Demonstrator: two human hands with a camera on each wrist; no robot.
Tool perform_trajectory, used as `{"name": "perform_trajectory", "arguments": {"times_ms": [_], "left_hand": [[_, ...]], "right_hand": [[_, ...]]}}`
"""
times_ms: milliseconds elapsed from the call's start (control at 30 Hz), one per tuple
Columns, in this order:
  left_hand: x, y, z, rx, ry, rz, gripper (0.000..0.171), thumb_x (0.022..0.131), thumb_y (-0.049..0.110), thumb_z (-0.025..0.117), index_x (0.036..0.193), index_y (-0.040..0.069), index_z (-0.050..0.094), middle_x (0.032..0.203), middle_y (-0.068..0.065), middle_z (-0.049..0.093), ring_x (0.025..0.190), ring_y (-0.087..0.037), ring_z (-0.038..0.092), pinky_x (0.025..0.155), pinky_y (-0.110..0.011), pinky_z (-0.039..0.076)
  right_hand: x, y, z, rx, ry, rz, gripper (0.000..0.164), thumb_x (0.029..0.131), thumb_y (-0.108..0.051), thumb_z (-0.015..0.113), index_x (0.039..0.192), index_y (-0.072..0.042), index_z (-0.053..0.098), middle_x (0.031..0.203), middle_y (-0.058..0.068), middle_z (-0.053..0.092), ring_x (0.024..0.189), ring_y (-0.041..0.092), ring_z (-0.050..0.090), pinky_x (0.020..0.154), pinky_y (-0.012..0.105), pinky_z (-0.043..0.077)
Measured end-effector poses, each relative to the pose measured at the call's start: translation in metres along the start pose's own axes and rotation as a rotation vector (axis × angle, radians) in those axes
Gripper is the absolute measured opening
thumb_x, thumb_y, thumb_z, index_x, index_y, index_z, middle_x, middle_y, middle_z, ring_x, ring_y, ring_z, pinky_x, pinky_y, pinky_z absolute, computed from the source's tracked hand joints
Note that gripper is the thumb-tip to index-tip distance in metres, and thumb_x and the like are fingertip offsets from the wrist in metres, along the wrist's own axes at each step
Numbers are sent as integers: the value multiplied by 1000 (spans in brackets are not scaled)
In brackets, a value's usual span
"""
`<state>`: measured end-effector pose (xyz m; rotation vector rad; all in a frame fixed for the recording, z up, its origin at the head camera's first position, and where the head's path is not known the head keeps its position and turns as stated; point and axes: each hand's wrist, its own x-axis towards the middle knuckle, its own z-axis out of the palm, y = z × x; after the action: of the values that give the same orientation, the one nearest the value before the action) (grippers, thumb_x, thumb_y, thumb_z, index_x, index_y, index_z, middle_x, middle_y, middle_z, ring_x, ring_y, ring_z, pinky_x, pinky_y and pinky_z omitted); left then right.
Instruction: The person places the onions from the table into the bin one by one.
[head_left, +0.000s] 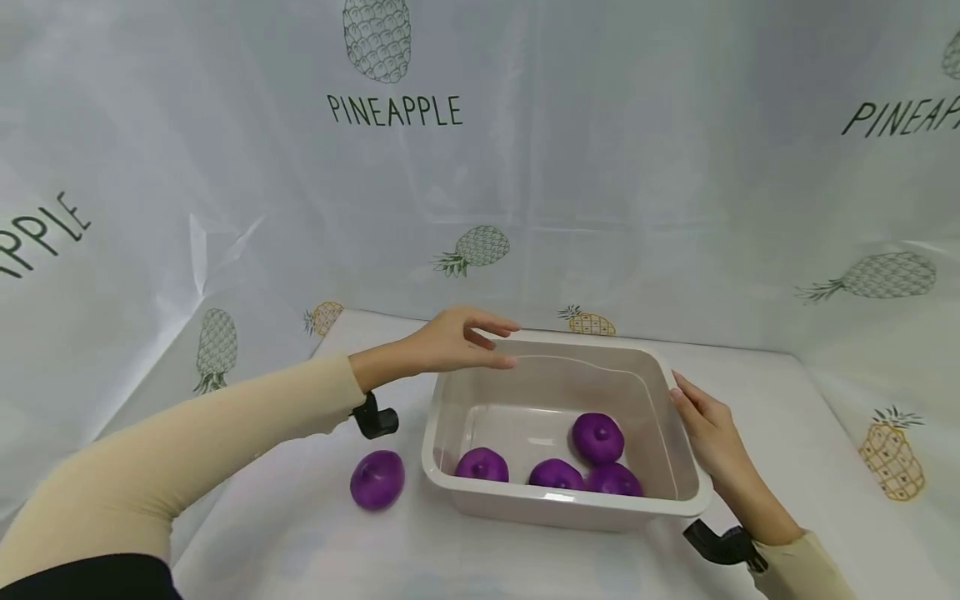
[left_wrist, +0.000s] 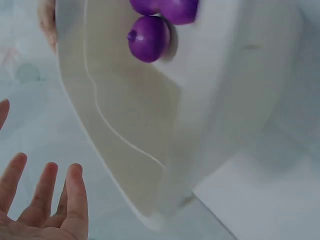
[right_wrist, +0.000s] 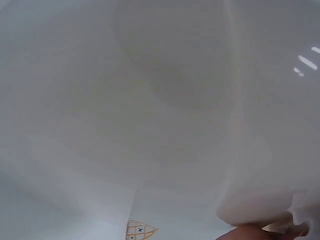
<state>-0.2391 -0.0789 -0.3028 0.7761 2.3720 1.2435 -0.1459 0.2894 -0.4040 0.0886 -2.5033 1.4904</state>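
A pale beige plastic bin (head_left: 551, 503) stands on the table, with several round purple onion-like pieces (head_left: 597, 438) inside, each with a small nub. My right hand (head_left: 705, 429) grips the bin's right wall at the rim; in the right wrist view a finger (right_wrist: 246, 233) shows under the blurred wall. Over the bin's back left corner my left hand (head_left: 461, 340) is held with fingers spread and nothing in it. The left wrist view shows those fingers beside the bin's rim. Another purple onion-like piece (head_left: 377, 481) lies on the table left of the bin.
A white cloth (head_left: 315, 533) covers the table. Behind and at both sides hangs a pale sheet (head_left: 637, 167) printed with pineapples and lettering. Black wrist mounts (head_left: 375, 418) sit under both wrists.
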Motion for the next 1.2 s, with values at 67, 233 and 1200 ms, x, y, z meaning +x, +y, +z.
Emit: {"name": "perform_trajectory", "arguments": {"times_ms": [67, 233, 1200], "left_hand": [[-13, -5, -7, -10, 18, 0, 55, 86, 33, 80, 137, 25, 62, 137, -2, 60, 120, -26, 61, 88, -35, 56], [-45, -19, -21, -43, 65, -2, 58, 87, 28, 80, 140, 19, 60, 140, -6, 58, 121, -31, 60, 92, -35, 54], [-177, -174, 49, -328, 434, -183, 62, 88, 13, 77, 144, 4, 51, 149, -15, 47, 138, -39, 41, 111, -45, 36]], "right_hand": [[0, 0, 0, 0, 3, -2, 49, 108, -22, 45, 146, 9, 41, 141, 34, 45, 96, -15, 51, 73, 8, 49], [0, 1, 1, 22, 1, 0, 49, 108, -22, 44, 146, 9, 40, 140, 36, 45, 93, -12, 55, 69, 12, 52], [0, 3, 0, 19, -11, 31, 50, 109, -23, 43, 148, 8, 38, 143, 34, 42, 96, -16, 51, 72, 9, 50]]}}
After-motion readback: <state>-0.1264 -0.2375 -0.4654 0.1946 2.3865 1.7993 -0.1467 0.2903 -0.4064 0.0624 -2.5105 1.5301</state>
